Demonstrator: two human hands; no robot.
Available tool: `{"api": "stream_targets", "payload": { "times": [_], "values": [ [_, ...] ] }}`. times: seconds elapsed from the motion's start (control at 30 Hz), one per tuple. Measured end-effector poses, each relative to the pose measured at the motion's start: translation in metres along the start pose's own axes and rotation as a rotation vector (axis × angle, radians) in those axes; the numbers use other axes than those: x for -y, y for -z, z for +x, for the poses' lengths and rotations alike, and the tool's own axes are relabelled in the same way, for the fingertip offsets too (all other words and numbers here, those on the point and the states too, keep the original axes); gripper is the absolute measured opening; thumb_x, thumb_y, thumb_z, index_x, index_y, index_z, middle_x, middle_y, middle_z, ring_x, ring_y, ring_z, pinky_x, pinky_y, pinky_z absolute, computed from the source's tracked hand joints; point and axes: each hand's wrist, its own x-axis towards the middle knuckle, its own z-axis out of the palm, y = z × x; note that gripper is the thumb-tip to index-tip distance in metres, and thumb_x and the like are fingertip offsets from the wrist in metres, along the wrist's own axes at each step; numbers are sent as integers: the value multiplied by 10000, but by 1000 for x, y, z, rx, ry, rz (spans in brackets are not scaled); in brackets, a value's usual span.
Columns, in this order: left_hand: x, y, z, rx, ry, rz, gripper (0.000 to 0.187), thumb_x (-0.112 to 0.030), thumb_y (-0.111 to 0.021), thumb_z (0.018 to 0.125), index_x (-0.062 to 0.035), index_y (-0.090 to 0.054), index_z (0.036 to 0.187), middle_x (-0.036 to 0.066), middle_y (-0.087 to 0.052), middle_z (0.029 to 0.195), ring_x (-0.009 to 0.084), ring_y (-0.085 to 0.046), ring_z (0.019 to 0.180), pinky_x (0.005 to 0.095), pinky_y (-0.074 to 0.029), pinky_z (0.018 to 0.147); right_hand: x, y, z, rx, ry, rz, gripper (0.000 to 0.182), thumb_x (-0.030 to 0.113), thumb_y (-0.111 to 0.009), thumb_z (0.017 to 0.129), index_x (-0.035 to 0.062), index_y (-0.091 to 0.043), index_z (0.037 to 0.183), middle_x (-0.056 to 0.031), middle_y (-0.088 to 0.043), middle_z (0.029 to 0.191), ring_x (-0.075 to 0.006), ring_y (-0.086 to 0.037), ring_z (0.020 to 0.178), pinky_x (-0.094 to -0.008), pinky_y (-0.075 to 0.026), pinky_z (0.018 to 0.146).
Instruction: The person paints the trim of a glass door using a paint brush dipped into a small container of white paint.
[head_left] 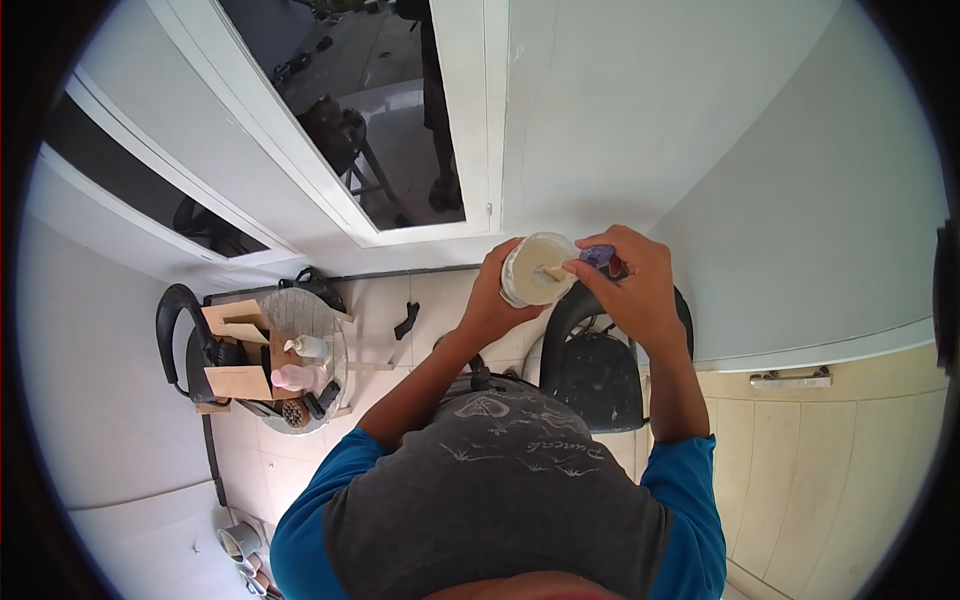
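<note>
My left hand [492, 298] is wrapped round a clear-sided round tub [521, 262] of pale beige paste, tilted so its open top faces me. Over the tub's right rim, my right hand [636, 283] is closed in a pinch on a small purple-handled tool [597, 256]. A short tan end [555, 272] shows past my thumb, down at the paste where a grey mark lies. The tool's exact kind cannot be made out, since my fingers cover part of it.
A black chair [592, 375] stands below my right hand. On the left, a round glass table [300, 312] bears an open cardboard box [240, 384], a white pump bottle [307, 346] and a pink bottle [298, 378]. White window frames [372, 238] and a wall [600, 130] stand ahead.
</note>
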Motion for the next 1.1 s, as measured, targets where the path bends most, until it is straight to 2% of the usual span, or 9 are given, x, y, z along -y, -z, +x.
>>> {"api": "stream_targets", "payload": {
  "times": [0.03,0.13,0.2,0.37,0.43,0.57,0.63,0.83,1.1],
  "values": [
    [0,0,0,3,3,8,977,-137,-943,677,-54,-395,1481,133,-574,1363,250,-571,1271,389,-459,1075,0,0,0,1,-17,5,258,219,-872,801,45,-748,946,-55,-643,750,-175,-527,580,-299,-428,555],
    [-4,-1,1,6,14,22,976,-134,-942,675,-52,-397,1480,128,-570,1367,246,-567,1275,384,-456,1079,1,-2,-4,-46,-35,12,249,209,-871,806,37,-745,936,-55,-644,739,-161,-506,569,-293,-415,547],
    [-3,-2,0,21,49,-54,961,-143,-947,671,-76,-423,1474,145,-503,1402,325,-519,1321,419,-428,1105,-1,-3,-5,-48,-64,42,241,206,-868,809,36,-743,926,-56,-646,739,-154,-511,572,-293,-420,549],
    [7,-4,1,12,34,-23,980,-144,-948,671,-54,-402,1479,139,-530,1392,288,-535,1309,404,-434,1102,-14,-10,-6,-124,-35,67,217,174,-853,830,24,-729,927,-49,-657,735,-110,-540,583,-267,-428,544],
    [8,-2,2,-2,26,-13,998,-142,-950,671,-40,-382,1485,132,-558,1378,256,-553,1294,392,-444,1094,-18,-10,-4,-93,-255,222,195,144,-813,885,8,-684,941,-48,-670,746,-89,-585,604,-238,-450,545],
    [14,10,5,-48,58,-8,1012,-149,-949,676,-28,-368,1496,142,-550,1391,264,-545,1308,400,-437,1103,-55,-35,8,-199,-350,544,178,118,-763,934,4,-631,966,-62,-678,767,-97,-633,628,-228,-486,552],
    [18,16,10,-68,67,-19,1014,-151,-948,679,-26,-364,1499,145,-548,1396,266,-543,1311,402,-436,1104,-71,-42,17,-212,-468,727,172,122,-719,967,6,-593,959,-90,-682,789,-136,-663,633,-264,-543,583],
    [34,36,33,-113,141,-86,1006,-170,-941,694,-18,-361,1501,152,-561,1386,276,-558,1303,409,-449,1091,-97,-73,48,-320,-556,1039,214,208,-636,1028,-4,-634,1055,-102,-689,844,-169,-673,705,-321,-582,659],
    [69,71,84,-150,108,-53,976,-154,-934,696,-32,-375,1487,157,-598,1327,273,-595,1249,407,-478,1054,-117,-87,128,-259,-597,1285,311,267,-600,1057,-37,-631,1120,-134,-707,952,-194,-708,819,-337,-616,807]
  ]
}}
